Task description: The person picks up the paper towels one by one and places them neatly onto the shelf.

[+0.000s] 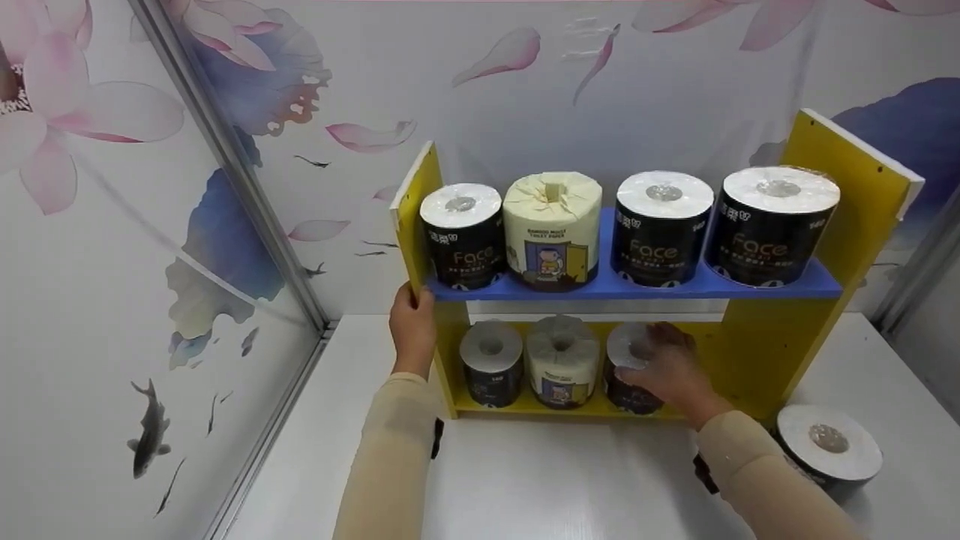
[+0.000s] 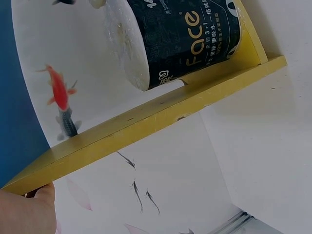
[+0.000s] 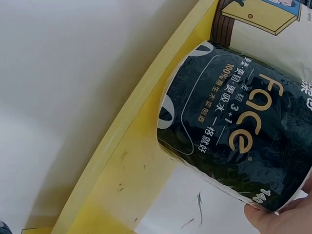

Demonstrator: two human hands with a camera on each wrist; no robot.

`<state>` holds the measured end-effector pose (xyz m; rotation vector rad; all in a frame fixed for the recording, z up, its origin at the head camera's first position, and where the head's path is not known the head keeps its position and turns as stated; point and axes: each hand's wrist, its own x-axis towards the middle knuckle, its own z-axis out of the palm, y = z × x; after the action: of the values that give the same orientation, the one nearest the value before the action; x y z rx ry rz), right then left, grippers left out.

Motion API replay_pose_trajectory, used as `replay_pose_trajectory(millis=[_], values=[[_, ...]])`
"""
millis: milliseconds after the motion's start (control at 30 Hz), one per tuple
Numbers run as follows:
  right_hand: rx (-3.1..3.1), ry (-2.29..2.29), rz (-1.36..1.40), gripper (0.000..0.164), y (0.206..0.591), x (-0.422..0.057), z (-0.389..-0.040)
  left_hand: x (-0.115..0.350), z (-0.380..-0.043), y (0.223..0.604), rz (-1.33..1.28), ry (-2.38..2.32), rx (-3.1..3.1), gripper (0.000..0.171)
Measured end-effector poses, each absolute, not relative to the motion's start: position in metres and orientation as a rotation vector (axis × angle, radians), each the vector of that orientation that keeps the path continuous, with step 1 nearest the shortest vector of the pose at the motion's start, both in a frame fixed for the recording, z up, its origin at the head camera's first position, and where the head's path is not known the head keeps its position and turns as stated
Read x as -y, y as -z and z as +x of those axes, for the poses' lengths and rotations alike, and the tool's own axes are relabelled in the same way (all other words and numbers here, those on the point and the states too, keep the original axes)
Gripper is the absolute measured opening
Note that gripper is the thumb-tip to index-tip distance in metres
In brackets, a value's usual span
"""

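Observation:
My left hand (image 1: 412,330) grips the left side panel (image 1: 420,225) of a yellow and blue shelf, just below its blue upper board (image 1: 555,289). On the lower board, my right hand (image 1: 667,371) holds a black-wrapped toilet paper roll (image 1: 634,397) from its right side and top. Seen from the right wrist, this roll (image 3: 229,122) stands upright beside a cream roll, with fingertips at its top rim. To its left in the head view are that cream toilet paper roll (image 1: 562,379) and another black roll (image 1: 491,382).
The upper board bears a black roll (image 1: 465,255) at the left, a cream roll (image 1: 551,240) and two black rolls (image 1: 660,240) at the right. Another black roll (image 1: 832,450) stands on the white table (image 1: 540,480), beside my right forearm. A flower-printed wall (image 1: 375,60) stands behind.

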<state>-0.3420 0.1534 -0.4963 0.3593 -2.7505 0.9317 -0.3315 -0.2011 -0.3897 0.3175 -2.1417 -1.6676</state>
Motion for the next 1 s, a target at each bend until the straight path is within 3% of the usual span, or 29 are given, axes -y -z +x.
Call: replay_pose_trajectory(millis=[567, 867, 1000], values=[[2.836, -0.963, 0.294, 0.067, 0.500, -0.149, -0.349, 0.199, -0.331, 0.390, 0.323, 1.670, 2.155, 0.042], [2.857, -0.902, 0.337, 0.062, 0.500, -0.145, -0.352, 0.200, -0.330, 0.390, 0.320, 1.678, 2.158, 0.043], [2.889, -0.933, 0.323, 0.066, 0.500, -0.145, -0.354, 0.202, -0.330, 0.390, 0.318, 1.681, 2.160, 0.044]])
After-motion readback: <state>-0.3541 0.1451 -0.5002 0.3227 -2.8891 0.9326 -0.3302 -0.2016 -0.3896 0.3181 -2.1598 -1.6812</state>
